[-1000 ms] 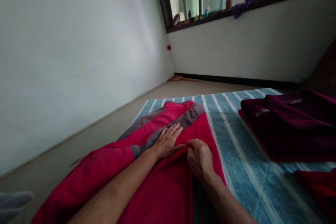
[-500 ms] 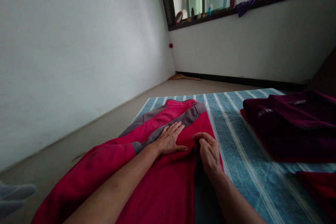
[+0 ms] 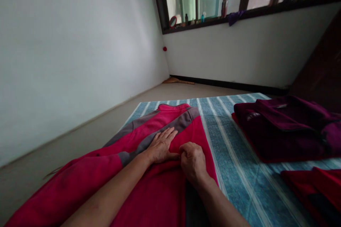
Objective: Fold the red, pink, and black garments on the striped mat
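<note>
A pink-red jacket (image 3: 165, 191) with grey bands lies on a blue and white striped cloth (image 3: 231, 149), its collar at the far end. My left hand (image 3: 162, 146) rests flat on the jacket's chest, fingers spread over the grey band and thumb pointing right. Just right of that thumb, my right hand (image 3: 194, 159) is closed, with its fingertips pressed together at the jacket's fabric. Below my right wrist a dark grey strip of the garment shows. One pink sleeve (image 3: 90, 173) stretches toward the lower left, under and beside my left forearm.
Folded dark purple clothing (image 3: 282, 138) lies on the right over a red piece. Nearer, a red garment (image 3: 319, 188) sits at the lower right. White walls meet behind the cloth's far edge. A window sill (image 3: 213, 22) holds a mirror and bottles.
The view has turned slightly right, so things appear further left. My right hand has moved closer to my left thumb and its fingers have curled in more. My left hand stays on the jacket.
</note>
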`<state>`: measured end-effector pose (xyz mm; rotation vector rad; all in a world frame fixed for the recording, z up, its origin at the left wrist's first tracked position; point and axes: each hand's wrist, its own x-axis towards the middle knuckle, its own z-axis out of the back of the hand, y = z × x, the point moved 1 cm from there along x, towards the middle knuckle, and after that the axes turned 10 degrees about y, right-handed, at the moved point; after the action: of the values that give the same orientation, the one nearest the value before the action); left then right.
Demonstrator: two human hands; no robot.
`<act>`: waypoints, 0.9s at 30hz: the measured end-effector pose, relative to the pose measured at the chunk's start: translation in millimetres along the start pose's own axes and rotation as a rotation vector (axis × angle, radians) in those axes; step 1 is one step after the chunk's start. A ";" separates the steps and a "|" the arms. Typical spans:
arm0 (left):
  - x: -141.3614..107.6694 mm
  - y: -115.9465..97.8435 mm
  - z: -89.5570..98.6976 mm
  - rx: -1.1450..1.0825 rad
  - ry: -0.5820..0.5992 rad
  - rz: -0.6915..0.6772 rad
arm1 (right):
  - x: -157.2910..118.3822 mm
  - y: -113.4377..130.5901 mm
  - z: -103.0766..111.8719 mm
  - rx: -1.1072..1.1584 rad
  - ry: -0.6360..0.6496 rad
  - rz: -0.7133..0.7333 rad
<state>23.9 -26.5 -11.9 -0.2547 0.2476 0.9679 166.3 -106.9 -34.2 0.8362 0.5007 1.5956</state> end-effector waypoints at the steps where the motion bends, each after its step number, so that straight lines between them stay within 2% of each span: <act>1: 0.5 0.4 0.0 0.004 -0.009 -0.002 | 0.2 1.7 0.2 -0.052 0.012 -0.002; 3: 1.7 2.0 -0.9 0.014 -0.020 -0.004 | 0.3 5.3 0.4 -0.134 0.028 0.013; 8: 4.5 9.1 -5.3 0.056 -0.019 -0.012 | -2.2 13.7 -2.5 -0.199 0.138 0.186; 14: 4.5 8.9 -5.8 0.065 0.003 -0.002 | -6.3 16.1 -4.6 -0.250 0.313 0.156; 21: 1.6 2.7 -3.1 0.050 0.022 0.007 | -8.2 17.3 -1.9 -0.272 0.353 0.163; 27: 2.6 4.4 -8.4 0.037 0.002 0.016 | -7.7 16.8 -2.6 -0.265 0.397 0.170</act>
<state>20.8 -24.8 -21.1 -0.2200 0.2697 0.9785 153.5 -117.4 -25.6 0.3682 0.4914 1.9488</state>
